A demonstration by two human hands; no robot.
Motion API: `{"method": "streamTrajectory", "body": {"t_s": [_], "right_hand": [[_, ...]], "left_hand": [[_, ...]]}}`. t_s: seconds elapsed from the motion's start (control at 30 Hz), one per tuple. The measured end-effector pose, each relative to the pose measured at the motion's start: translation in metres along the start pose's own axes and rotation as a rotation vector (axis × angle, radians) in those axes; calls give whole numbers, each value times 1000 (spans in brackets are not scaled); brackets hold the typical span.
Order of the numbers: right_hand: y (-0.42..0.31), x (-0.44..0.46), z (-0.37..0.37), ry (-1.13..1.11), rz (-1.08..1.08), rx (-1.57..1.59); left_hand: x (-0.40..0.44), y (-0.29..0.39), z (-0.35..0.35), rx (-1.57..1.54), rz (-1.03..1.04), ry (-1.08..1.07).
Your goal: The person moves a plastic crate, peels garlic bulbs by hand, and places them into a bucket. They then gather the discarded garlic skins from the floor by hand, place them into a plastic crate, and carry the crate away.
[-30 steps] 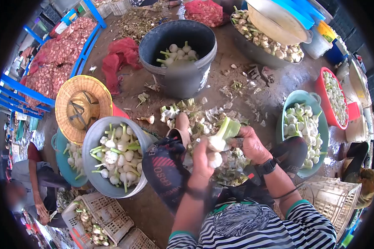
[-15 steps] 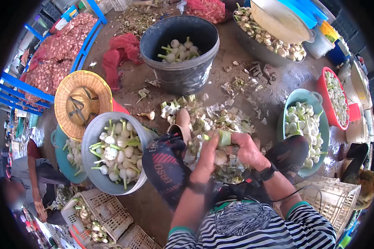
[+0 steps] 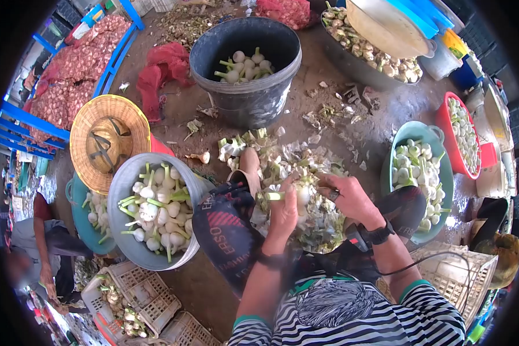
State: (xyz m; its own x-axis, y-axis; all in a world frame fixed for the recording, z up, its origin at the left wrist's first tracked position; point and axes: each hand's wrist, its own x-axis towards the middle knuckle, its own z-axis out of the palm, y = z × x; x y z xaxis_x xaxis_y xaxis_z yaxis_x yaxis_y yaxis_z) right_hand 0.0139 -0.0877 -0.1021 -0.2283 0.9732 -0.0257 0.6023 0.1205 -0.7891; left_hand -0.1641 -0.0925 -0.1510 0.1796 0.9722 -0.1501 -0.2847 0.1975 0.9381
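Note:
My left hand (image 3: 285,209) is closed round a garlic bulb (image 3: 303,195). Its green cut stem (image 3: 275,196) sticks out on the left side of the fist, and the pale head shows on the right. My right hand (image 3: 352,200) is just right of the bulb, slightly apart from it, fingers stretched towards it. A small dark spot shows by those fingers, too blurred to name. Under both hands lies a heap of peeled garlic skins and leaves (image 3: 305,158), spread between my legs.
A grey bucket (image 3: 121,230) of cleaned garlic stands by my left knee, a woven hat (image 3: 82,141) beside it. Ahead is a black bucket (image 3: 245,101) partly filled with bulbs. Right are a green basin (image 3: 387,167) and red basin (image 3: 450,124). Another person (image 3: 46,236) sits left.
My right hand has come away from the bulb and moved slightly right, its fingers loosening. The light green strip of leaf at the bulb is gone from between the hands. My left hand keeps its hold.

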Motion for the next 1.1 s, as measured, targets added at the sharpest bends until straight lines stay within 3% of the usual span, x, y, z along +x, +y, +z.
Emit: {"method": "streamTrajectory", "body": {"t_s": [0.03, 0.07, 0.1, 0.2, 0.27, 0.37, 0.47, 0.5, 0.57, 0.67, 0.7, 0.73, 0.83, 0.87, 0.9, 0.97, 1.0, 1.03, 1.07, 1.1], "right_hand": [[-21, 1, -1, 17, -51, 79], [-31, 2, -1, 4, -88, -56], [-39, 3, -2, -7, -129, -193], [-24, 3, 10, -5, -282, -364], [-31, 0, 14, -12, -332, -479], [-32, 0, 18, 64, -320, -583], [-24, 3, 13, 38, -132, -375], [-24, 6, 7, -2, 62, 64], [-37, 3, -1, -29, 369, 800], [-36, 2, 1, -10, 231, 818], [-33, 2, 1, -4, 174, 787], [-30, 5, 4, 19, 175, 828], [-44, 7, 12, 434, 170, 1097], [-33, 8, 10, 417, 120, 1212], [-22, 10, 8, 396, 73, 1326], [6, 8, -12, 169, -77, 1548], [14, 13, -19, 56, -186, 1653], [4, 15, -20, 211, 238, 1445], [21, 16, -12, 2, 534, 865], [23, 8, -2, -134, 368, 92]], "left_hand": [[0, -2, 0, 80, 10, 6], [2, -5, 0, 158, 26, 8], [8, -9, 3, 361, 273, 77], [0, -5, 2, 504, 188, 61], [-5, 1, -2, 810, 153, 7], [2, -19, -5, 580, 214, -39], [-2, 2, -4, 355, 79, -138], [-2, 8, -1, 327, 247, -131], [3, 3, -1, 1, -2, -141], [23, -42, -14, -585, -488, -128], [22, -27, -20, -768, -536, -480], [21, -23, -17, -831, -524, -504], [10, -10, -12, -875, -437, -75], [15, -8, -13, -856, -435, 8], [7, 17, -3, -401, -66, 71], [4, 25, -8, -464, 105, -33], [12, 10, -18, -1011, -52, -167], [11, 9, -17, -1007, -81, -156], [14, 12, -15, -1001, -103, -161], [15, 14, -11, -996, -125, -175]]}}
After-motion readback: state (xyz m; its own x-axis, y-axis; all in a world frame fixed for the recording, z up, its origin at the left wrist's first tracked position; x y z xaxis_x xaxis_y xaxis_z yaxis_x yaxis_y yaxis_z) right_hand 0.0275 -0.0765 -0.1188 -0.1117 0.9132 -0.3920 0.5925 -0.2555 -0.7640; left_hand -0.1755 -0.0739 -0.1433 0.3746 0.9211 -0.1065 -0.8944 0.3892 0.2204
